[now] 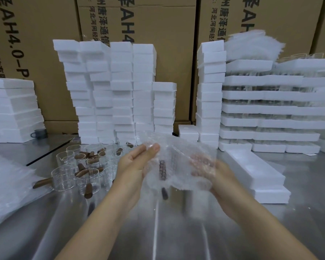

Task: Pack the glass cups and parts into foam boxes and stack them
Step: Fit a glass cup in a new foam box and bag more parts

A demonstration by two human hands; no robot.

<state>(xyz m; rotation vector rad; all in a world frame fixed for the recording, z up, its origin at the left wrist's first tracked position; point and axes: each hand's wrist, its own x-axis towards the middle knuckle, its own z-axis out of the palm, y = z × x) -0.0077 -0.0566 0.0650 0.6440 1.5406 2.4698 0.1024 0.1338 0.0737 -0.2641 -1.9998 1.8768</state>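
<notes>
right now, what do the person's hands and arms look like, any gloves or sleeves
The left hand and right hand are bare: no gloves or watch. Both forearms are bare, no sleeve in view. Bubble wrap veils part of the right one.

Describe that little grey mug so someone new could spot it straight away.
Start at the low foam stack on the far left of the steel table. At its right foot, in front of the cartons, stands the mug. It is the only opaque grey cup; the glass cups nearby are clear.
</notes>
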